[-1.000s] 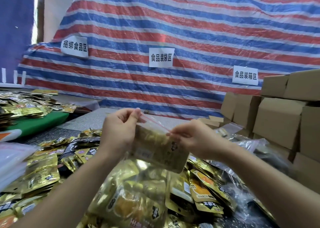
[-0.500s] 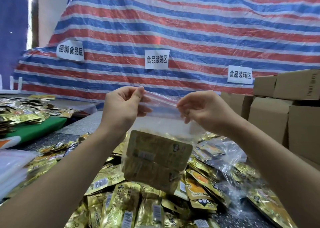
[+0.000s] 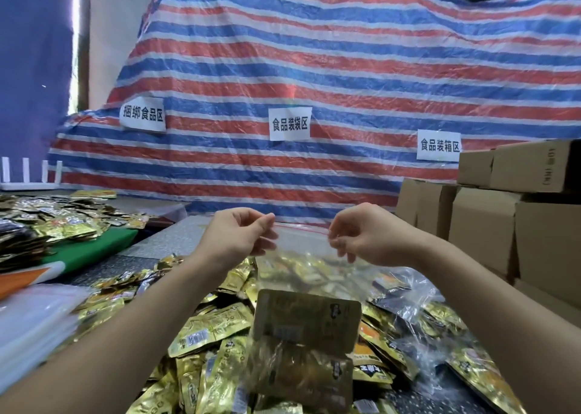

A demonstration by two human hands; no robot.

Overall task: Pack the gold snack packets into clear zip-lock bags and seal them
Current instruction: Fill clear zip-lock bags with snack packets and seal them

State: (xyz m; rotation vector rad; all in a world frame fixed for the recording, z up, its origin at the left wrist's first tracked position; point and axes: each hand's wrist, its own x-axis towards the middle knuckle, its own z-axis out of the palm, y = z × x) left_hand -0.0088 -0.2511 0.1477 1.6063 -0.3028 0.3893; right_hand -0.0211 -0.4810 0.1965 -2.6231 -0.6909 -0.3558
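Loose gold packets (image 3: 217,328) crowd table below; cardboard boxes (image 3: 515,231) wall right; grey tabletop (image 3: 176,240) bare ahead-left.

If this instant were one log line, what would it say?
step: sealing | left hand: pinching zip-lock bag top | right hand: pinching top | gold packets: inside

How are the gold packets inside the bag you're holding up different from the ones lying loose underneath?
The gold packets in the bag hang in the air inside the clear zip-lock bag, held at its top by the left hand and right hand; the loose packets lie on the table. The bagged ones are stacked flat together; the loose ones are scattered at all angles. The bagged ones look dull behind plastic; the loose ones glint. Both have gold wrappers.
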